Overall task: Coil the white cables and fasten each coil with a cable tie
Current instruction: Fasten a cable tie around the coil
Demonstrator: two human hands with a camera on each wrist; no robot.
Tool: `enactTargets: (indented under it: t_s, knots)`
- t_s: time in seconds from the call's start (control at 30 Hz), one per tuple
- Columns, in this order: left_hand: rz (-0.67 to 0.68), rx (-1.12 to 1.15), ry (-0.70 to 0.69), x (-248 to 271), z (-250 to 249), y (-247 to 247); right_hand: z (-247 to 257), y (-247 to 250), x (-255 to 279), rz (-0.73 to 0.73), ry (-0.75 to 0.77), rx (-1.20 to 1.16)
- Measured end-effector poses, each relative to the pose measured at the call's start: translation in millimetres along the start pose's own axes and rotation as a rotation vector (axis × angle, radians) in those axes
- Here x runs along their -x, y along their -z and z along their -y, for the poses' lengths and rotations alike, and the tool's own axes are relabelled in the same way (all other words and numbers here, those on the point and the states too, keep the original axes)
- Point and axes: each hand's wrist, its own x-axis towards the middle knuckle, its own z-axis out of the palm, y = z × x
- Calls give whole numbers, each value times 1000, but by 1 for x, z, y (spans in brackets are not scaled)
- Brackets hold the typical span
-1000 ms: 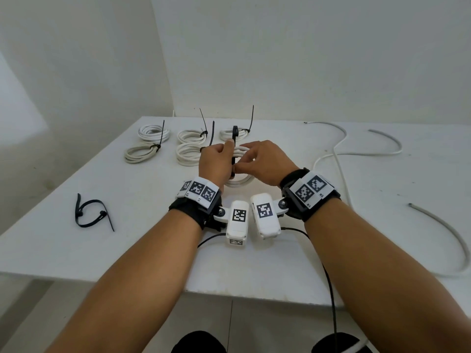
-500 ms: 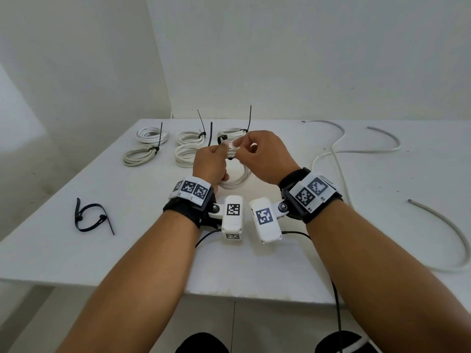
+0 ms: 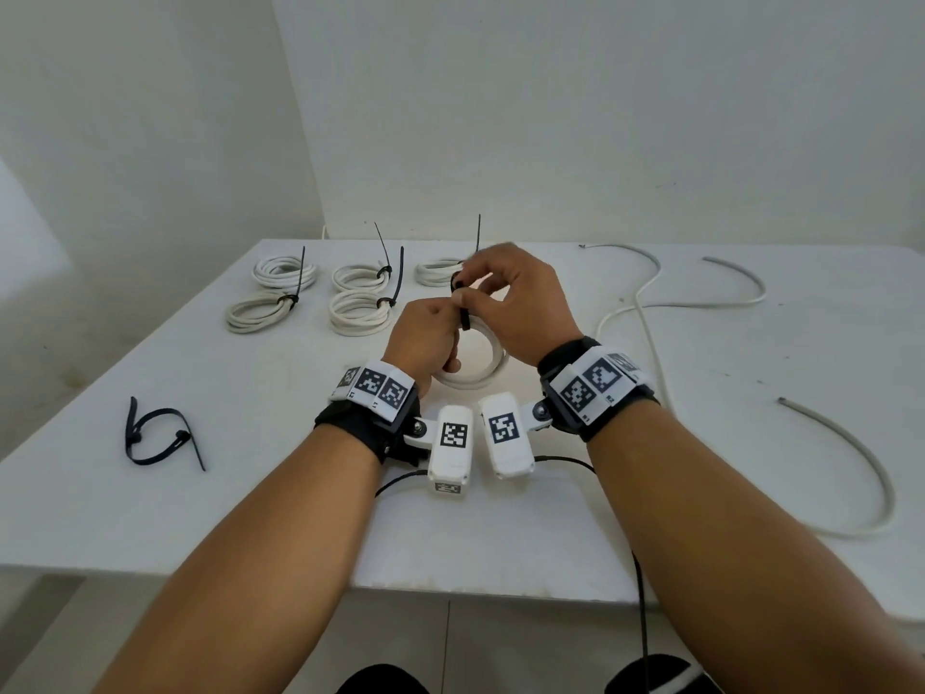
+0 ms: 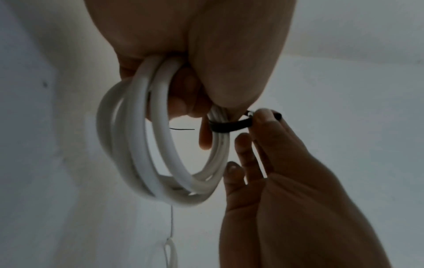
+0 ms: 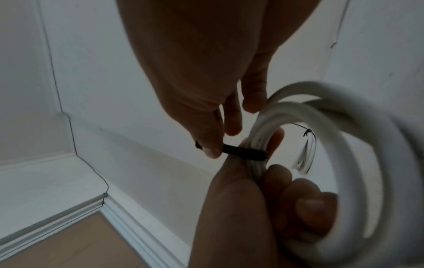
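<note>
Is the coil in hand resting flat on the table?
No: in the left wrist view the left hand grips the white cable coil so it hangs upright in the air.

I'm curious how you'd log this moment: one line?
step: fastening tie | left hand: grips white coil | right hand: pinches black cable tie round coil | tied coils on table: five

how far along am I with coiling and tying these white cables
Done: five white cable coils lie tied at the table's far left. In hand: the left hand grips a sixth white coil while the right hand pinches a black cable tie wrapped around it. Left: loose white cables on the right, and spare black ties.
</note>
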Motion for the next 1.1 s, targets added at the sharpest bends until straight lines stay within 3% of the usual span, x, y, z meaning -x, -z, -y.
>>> enactTargets:
  t_s: [0.2,0.47,0.73,0.83,0.93,1.1]
  knots:
    - [68,12,-17,3,-4,-9,-5,6,-3,-19,-54,33]
    - [5,-49,-179,-7,-18,-28,-15,26,-12,-174,-196,-18]
    - [-102,-7,-90,-13,-9,-36,-26,31,-10,-149,-303,-172]
    - [-179,18,-56,-18,-6,-28,-21,29,-8,-131,-346,-322]
    - [-168,-32,-60,-17,-5,-24,-17,26,-6,-77,-420,-459]
    - [-213,-98,-101,-18,-7,-16,-20,24,-6,-69,-482,-371]
